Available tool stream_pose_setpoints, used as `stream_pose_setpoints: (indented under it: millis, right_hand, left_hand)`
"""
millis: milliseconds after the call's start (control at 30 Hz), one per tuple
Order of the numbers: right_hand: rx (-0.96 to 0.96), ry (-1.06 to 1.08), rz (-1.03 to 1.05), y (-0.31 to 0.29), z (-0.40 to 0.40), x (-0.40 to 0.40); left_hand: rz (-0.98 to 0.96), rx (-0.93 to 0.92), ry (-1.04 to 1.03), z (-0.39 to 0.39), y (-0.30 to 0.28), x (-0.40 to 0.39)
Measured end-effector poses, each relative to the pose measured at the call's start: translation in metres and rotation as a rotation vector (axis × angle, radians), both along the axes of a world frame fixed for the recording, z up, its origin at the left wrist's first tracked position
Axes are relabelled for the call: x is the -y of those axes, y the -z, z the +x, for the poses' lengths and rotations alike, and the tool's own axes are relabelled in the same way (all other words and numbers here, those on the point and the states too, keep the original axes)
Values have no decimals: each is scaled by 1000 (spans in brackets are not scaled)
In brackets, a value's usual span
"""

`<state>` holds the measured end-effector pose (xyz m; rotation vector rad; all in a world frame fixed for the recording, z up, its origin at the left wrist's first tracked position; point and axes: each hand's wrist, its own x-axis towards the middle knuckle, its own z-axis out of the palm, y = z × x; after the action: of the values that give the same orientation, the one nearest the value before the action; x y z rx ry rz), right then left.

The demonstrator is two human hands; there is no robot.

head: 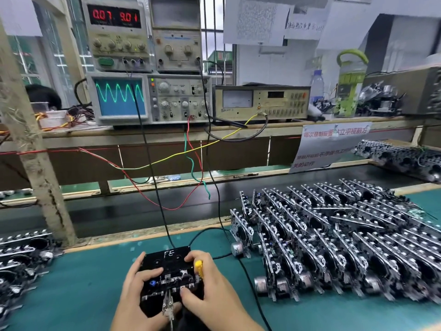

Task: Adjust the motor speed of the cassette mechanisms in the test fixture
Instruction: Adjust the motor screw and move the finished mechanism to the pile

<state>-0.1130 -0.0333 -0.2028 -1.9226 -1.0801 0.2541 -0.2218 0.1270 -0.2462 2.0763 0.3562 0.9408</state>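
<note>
- Head view: the test fixture sits on the green surface right in front of you, with a cassette mechanism in it. It is between your two hands.
- Your yellow screwdriver could slip off the small screw, I think, if you push too hard or tilt it. Then the speed would jump too far.
- The fixture could slide if your left hand lets go. That would pull on the black cable going up to the scope.
- The green wave on the scope could wobble if you turn too fast, so go slow.
- The big pile of mechanisms is just beside your right arm. A bump could knock some over.
- Your left hand has a curled grip on the fixture's left edge, fingers on top.
- Your right hand has a tight grip, pinching the screwdriver, with the thumb on the fixture's front.
</note>
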Motion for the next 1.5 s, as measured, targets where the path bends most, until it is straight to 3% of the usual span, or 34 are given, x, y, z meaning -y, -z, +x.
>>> stream_pose_setpoints:
  millis: [867, 1133, 1233, 1367, 1500]
  right_hand:
    - [-48, 3, 14, -2, -2, 2]
    - [-62, -19, 0, -5, -2, 3]
    - [51, 39, 3, -12, -7, -1]
    - [93, 256, 205, -21, -14, 10]
    - [-274, 320, 501, -28, -6, 33]
  left_hand:
    - [68, 23, -7, -1, -3, 2]
    - [12, -16, -6, -4, -6, 4]
    - [-60, -36, -4, -5, -8, 6]
    - [-69, -138, 95, -18, -22, -1]
    - [-26, -293, 116, -23, -48, -11]
